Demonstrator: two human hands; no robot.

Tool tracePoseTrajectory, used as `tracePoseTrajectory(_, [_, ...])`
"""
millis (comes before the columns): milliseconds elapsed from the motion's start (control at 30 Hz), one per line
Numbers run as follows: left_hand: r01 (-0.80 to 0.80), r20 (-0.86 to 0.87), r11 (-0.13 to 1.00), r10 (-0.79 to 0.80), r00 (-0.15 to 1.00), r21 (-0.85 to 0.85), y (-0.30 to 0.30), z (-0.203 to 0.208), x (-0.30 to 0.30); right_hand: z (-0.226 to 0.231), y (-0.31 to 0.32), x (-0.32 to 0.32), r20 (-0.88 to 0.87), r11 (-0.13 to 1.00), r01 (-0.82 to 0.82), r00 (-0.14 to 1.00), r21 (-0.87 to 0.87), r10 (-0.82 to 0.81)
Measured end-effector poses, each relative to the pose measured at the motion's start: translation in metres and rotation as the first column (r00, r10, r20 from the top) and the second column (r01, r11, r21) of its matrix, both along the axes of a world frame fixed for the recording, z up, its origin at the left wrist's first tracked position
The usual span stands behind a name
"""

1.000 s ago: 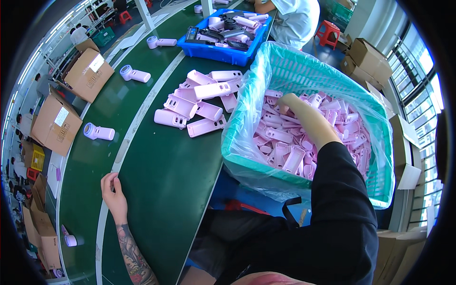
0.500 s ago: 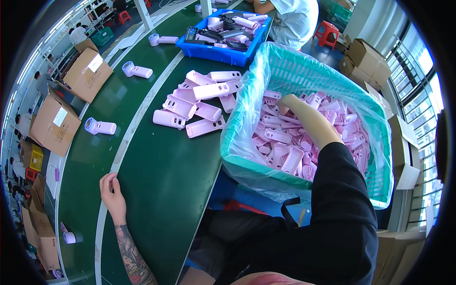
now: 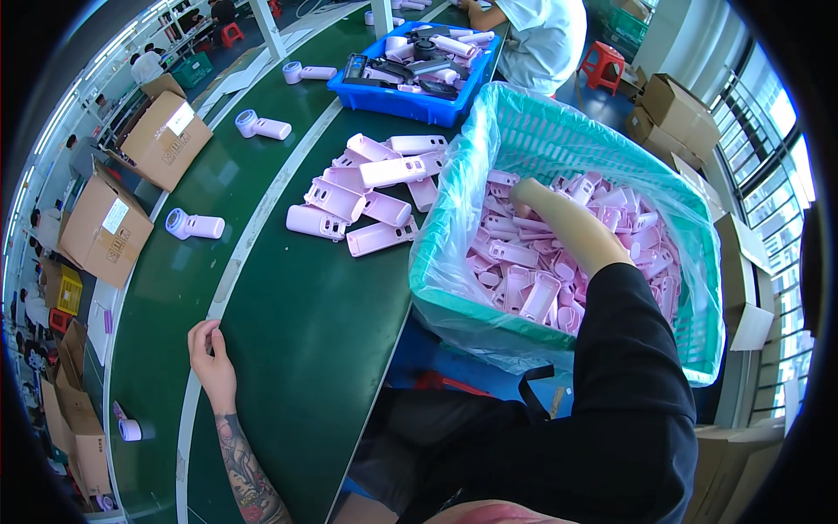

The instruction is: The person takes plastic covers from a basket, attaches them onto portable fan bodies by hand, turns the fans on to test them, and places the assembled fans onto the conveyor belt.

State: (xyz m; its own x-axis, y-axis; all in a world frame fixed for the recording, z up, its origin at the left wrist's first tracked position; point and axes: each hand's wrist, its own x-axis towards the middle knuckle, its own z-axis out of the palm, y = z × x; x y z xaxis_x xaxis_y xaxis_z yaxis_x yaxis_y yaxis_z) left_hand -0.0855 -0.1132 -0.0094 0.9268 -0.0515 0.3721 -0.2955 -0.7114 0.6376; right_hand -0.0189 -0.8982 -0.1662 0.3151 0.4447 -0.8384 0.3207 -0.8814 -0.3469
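My right hand [image 3: 526, 194] reaches down into a teal plastic crate [image 3: 559, 327] lined with clear film, among many loose pink plastic housings [image 3: 515, 253]; its fingers are hidden there. On the green table, my left hand [image 3: 212, 367] rests near the pale dividing strip, fingers loosely curled, thumb apart, nothing in them. Between the hands, beside the crate, lies a pile of pink housing shells [image 3: 367, 188], some stacked on others. Left of the strip, several pink handheld fans with round heads lie spaced out, the nearest clear one a fan [image 3: 194, 224] beyond my left hand.
A blue bin [image 3: 401, 105] of pink and black parts stands beyond the pile. Cardboard boxes [image 3: 105, 223] line the far left side. Another person [image 3: 537, 44] sits past the crate, near a red stool [image 3: 602, 65]. More cartons [image 3: 672, 118] stand at the right.
The fans left of the strip have moved slightly away from me along the line. The whole view has shifted a little. Both my hands stay in about the same places.
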Motion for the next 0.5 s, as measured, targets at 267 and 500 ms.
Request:
tracePoseTrajectory(267, [-0.003, 0.001, 1.000, 0.003, 1.000, 0.004, 0.007, -0.002, -0.002, 0.100, 0.106, -0.051, 0.580, 0.887, 0.322, 0.811, -0.331, -0.078])
tracePoseTrajectory(500, [0.003, 0.016, 1.000, -0.003, 1.000, 0.006, 0.004, -0.005, 0.003, 0.219, 0.102, -0.085, 0.298, 0.485, 0.741, 0.385, 0.464, -0.873])
